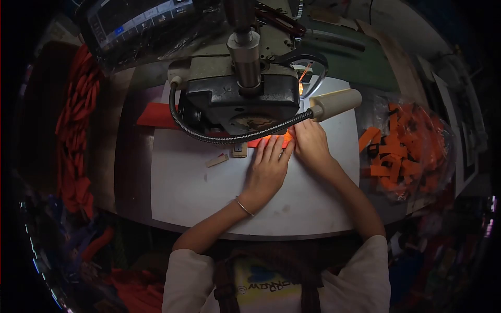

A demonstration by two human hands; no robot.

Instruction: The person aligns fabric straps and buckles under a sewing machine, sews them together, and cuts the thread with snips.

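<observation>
My left hand (pixel 267 168) lies flat on the red cloth (pixel 254 143) midway between the bench's (pixel 180 193) side edges, my right hand (pixel 313 143) beside it, its grip unclear, and straying under the sewing machine (pixel 245 96) could hurt either, while uneven pressure could skew the cloth.

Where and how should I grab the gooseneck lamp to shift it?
Probably around its cream cylindrical lamp head, coming from the right: that end sticks out free, while the flexible metal neck joins the left end and curves across the sewing machine.
</observation>
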